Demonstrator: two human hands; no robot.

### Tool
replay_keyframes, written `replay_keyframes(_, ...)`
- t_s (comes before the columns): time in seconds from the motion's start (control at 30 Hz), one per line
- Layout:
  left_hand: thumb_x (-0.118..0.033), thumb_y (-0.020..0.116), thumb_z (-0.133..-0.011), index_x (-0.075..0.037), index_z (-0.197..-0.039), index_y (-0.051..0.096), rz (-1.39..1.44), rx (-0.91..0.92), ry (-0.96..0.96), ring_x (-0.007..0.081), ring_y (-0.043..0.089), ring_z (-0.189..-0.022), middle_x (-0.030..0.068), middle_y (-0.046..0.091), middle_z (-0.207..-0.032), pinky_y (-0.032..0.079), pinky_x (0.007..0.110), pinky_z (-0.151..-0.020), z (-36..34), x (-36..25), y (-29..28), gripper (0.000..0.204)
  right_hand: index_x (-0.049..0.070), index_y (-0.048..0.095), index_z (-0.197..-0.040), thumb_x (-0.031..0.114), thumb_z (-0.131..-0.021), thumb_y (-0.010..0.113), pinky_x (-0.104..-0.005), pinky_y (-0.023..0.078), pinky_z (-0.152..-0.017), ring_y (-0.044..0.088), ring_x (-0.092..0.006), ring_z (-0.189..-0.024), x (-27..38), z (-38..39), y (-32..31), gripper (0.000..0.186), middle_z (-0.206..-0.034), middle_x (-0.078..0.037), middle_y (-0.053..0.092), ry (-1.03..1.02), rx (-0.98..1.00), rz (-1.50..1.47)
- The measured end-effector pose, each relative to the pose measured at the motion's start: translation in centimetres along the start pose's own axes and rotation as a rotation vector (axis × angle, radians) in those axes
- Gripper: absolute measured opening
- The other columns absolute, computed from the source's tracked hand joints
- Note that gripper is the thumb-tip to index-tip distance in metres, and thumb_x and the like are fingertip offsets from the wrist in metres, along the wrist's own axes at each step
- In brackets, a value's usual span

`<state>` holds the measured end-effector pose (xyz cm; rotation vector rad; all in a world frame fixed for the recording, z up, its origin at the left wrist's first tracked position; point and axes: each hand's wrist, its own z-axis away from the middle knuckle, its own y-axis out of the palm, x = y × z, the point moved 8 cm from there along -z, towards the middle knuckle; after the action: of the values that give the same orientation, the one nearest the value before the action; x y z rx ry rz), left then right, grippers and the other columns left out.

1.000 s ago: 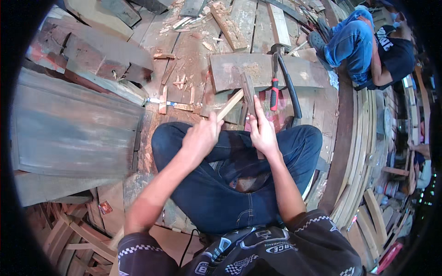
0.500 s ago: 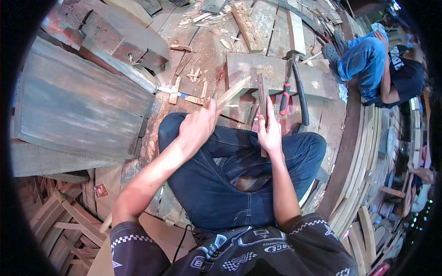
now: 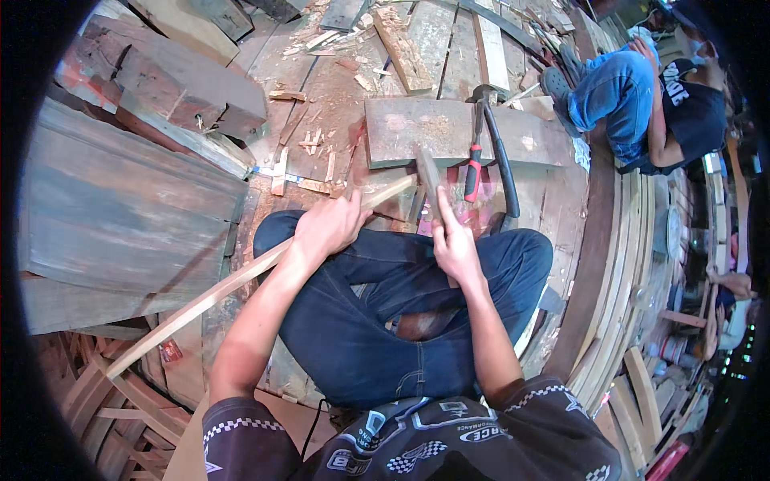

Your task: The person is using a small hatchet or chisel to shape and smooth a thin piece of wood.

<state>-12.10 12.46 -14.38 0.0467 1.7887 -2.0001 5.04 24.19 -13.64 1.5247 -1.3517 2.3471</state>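
My left hand [image 3: 329,225] is closed around a long, thin, pale wood strip [image 3: 212,293]. The strip slants from beside the wood block, under my left forearm, down to the lower left. My right hand [image 3: 456,250] grips a narrow brown-grey bar [image 3: 429,174], slightly blurred; its exact kind is unclear. The bar's upper part is close to the strip's tip, but I cannot tell if they touch. Just beyond lies a thick wood block [image 3: 413,128]. A chisel with a red and black handle [image 3: 473,176] and a black-handled hammer-like tool [image 3: 502,152] lean across the block.
Wood chips [image 3: 313,144] litter the plank floor ahead. Left of my knee stands a large grey-brown wooden panel [image 3: 120,208], with heavy timber [image 3: 172,76] beyond it. Long boards [image 3: 622,272] run along the right. A person in jeans [image 3: 622,96] sits at the upper right.
The pale strip has turned, so its long lower end now shows past my left forearm. The bar in my right hand has tilted left toward the strip's tip. The view has shifted slightly.
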Motion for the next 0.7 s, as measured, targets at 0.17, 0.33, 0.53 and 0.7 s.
replay_keyframes(0.17,-0.039,0.045,-0.100,0.000,-0.112,0.051,0.003,0.063,-0.014,0.0378,0.066,-0.063,0.0192,0.064,-0.066,0.053,0.047,-0.057,0.5,-1.1,-0.1,0.041,0.019,0.028,-0.152,0.006,-0.093,0.046,-0.0372,0.050,-0.071,0.066,-0.0413,-0.076,-0.1,-0.1,0.7,0.063,-0.082,-0.032,0.060,0.036,0.081,0.042)
replay_keyframes(0.33,-0.046,0.044,-0.098,-0.004,-0.107,0.051,-0.211,0.001,0.013,0.0302,0.066,-0.054,0.0135,0.065,-0.070,0.052,0.041,-0.048,2.0,-2.0,-0.5,0.043,0.011,0.024,-0.152,0.005,-0.093,0.047,-0.0455,0.050,-0.073,0.063,-0.0470,-0.076,1.0,0.0,-0.1,0.064,-0.077,-0.033,0.059,0.059,0.086,-0.022)
replay_keyframes(0.53,-0.045,0.047,-0.097,-0.009,-0.100,0.053,-0.406,-0.179,0.067,0.0231,0.065,-0.050,0.0056,0.064,-0.067,0.051,0.034,-0.044,2.6,-3.5,-1.0,0.037,0.014,0.023,-0.153,0.003,-0.092,0.047,-0.0394,0.050,-0.067,0.064,-0.0432,-0.071,1.6,2.7,-0.7,0.066,-0.071,-0.027,0.059,-0.082,0.051,-0.007)
replay_keyframes(0.7,-0.046,0.046,-0.097,-0.008,-0.100,0.055,-0.368,-0.185,0.080,0.0238,0.066,-0.051,0.0070,0.065,-0.068,0.051,0.035,-0.044,3.1,-3.8,-0.9,0.039,0.006,0.022,-0.152,0.004,-0.088,0.050,-0.0477,0.050,-0.070,0.064,-0.0439,-0.072,2.6,3.8,0.9,0.070,-0.078,-0.029,0.062,-0.261,-0.030,-0.038)
